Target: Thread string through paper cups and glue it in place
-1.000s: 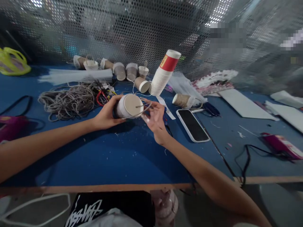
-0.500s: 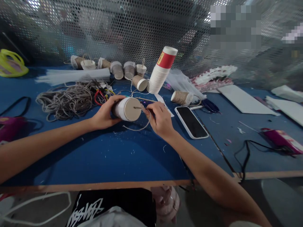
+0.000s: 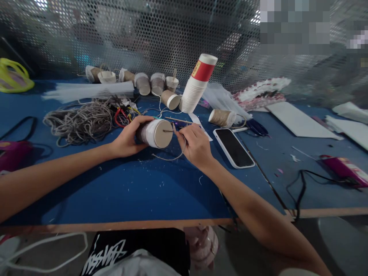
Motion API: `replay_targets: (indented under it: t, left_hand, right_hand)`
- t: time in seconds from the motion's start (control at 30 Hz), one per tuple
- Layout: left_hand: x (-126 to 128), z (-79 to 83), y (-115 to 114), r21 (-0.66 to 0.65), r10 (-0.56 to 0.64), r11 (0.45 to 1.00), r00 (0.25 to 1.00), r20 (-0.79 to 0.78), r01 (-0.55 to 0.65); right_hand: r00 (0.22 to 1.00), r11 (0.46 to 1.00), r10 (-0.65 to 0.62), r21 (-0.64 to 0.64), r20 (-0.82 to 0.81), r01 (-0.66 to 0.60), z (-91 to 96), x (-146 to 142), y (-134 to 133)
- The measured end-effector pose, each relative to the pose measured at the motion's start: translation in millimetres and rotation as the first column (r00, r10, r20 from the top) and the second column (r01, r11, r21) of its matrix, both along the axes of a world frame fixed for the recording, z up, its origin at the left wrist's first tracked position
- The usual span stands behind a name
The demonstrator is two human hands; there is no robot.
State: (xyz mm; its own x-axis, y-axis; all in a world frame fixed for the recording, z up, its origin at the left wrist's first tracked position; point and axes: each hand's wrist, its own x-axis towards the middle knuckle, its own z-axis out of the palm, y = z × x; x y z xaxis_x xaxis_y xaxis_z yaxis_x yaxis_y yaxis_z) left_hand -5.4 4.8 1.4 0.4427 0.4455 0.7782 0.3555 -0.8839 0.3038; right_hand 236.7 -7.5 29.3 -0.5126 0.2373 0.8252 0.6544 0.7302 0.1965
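Note:
My left hand (image 3: pixel 128 137) is wrapped round a paper cup (image 3: pixel 156 133) held on its side above the blue table (image 3: pixel 120 188), its brown base turned toward me. A grey-brown string (image 3: pixel 172 155) comes out of the centre of that base and loops down below the cup. My right hand (image 3: pixel 195 145) is closed in a pinch on this string just right of the cup's base.
A tangle of grey cord (image 3: pixel 83 120) lies at the left. Several finished cups (image 3: pixel 151 84) line the mesh wall, beside a leaning stack of white cups (image 3: pixel 197 88). A phone (image 3: pixel 233 147) lies right of my hand. A wrapped cup (image 3: pixel 222 117), black cables (image 3: pixel 300 184) and a pink tool (image 3: pixel 343 170) are further right.
My right hand went from open fingers beside the cup to a pinch on the string, then drew slightly down and right. The cup has stayed in my left hand.

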Motion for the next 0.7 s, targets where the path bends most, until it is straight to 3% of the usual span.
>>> replay_targets:
  t: [0.7]
  left_hand:
    - [-2.1,0.4,-1.9,-0.082,-0.004,0.997,1.0,-0.021,0.002]
  right_hand:
    - [1.0,0.999,-0.011,-0.049,0.016,0.012,-1.5,1.3,0.2]
